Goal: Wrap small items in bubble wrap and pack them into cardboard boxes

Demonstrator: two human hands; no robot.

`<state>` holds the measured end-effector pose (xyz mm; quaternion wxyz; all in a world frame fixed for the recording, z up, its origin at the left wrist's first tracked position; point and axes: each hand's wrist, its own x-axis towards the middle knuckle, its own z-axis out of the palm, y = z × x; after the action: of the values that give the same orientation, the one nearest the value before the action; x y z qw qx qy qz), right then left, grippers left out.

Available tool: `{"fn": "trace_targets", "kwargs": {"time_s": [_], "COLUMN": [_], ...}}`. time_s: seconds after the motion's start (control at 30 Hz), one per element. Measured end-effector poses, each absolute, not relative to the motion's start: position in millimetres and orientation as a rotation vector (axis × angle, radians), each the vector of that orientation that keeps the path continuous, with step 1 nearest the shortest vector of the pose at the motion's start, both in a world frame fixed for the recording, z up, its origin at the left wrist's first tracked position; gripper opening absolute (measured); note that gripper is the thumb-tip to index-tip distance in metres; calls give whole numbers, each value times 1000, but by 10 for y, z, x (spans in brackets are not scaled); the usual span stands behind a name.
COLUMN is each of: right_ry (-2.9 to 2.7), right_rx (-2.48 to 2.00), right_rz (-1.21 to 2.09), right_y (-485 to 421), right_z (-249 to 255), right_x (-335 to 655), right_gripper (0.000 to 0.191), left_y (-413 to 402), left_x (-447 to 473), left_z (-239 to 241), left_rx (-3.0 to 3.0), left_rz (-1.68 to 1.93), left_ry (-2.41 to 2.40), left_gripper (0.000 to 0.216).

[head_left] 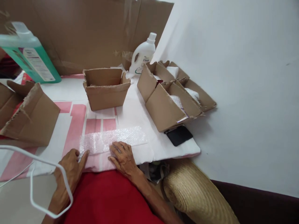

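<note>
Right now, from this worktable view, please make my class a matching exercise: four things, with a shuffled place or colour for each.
1. Bubble wrap
2. Left bottle
3. Right bottle
4. Flat phone-like object

A. White, with a looped handle
B. Black
C. Under the right hand
D. Filled with green liquid

Pairs: 1-C, 2-D, 3-A, 4-B

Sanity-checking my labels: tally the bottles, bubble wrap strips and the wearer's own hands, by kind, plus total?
Bottles: 2 (green bottle, white bottle)
Bubble wrap strip: 1
Own hands: 2 (left hand, right hand)
Total: 5
</note>
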<state>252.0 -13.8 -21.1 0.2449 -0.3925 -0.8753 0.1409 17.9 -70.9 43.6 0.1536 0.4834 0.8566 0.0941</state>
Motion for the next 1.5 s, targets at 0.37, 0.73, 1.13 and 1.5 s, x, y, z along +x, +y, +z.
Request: {"fn": "trace_targets", "kwargs": {"time_s": [0.37,0.73,1.13,1.5], "right_ry": [-2369,-2349,-2364,-2034], "right_rx": [-1035,-986,-957,-1274], "right_rz": [425,390,276,240], "right_y": [-171,-212,-295,-229], "right_z": [-201,-293,-310,-12], "right_x": [2579,2605,2617,3060], "right_gripper": [45,31,26,40], "left_y": [-473,251,315,236], "left_x": [375,1358,1474,1359], "left_z": [651,528,299,245], "left_rx": [932,1738,2111,2186], "left_rz": [1017,742,427,543], "left_ry": [1763,1589,1534,1381], "left_gripper": [46,22,15,25]}}
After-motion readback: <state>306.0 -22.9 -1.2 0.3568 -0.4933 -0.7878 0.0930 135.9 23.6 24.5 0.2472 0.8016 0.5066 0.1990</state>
